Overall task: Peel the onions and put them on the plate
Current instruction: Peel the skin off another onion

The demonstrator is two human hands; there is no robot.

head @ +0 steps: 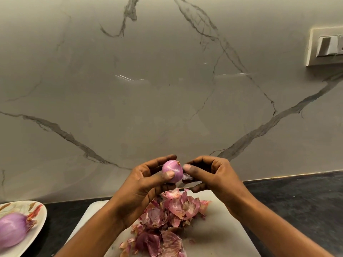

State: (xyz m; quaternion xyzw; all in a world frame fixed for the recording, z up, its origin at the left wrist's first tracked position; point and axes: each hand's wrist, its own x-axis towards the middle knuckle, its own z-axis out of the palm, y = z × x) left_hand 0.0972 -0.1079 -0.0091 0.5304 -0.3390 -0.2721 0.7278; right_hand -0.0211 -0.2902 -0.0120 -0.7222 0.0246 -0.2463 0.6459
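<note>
My left hand (148, 184) grips a small pink onion (173, 168) between thumb and fingers, held up above the white cutting board (219, 234). Most of the onion's surface looks smooth and bare. My right hand (209, 173) is right beside it, thumb touching the onion's right side, fingers curled around a dark purple piece of skin (186, 177) that hangs below the onion. A larger peeled onion (12, 231) lies on the patterned plate (39, 217) at the lower left.
A pile of pink onion skins (167, 219) covers the middle of the cutting board. The board sits on a dark countertop (297, 197) against a marble wall. A switch plate (326, 46) is on the wall at the upper right.
</note>
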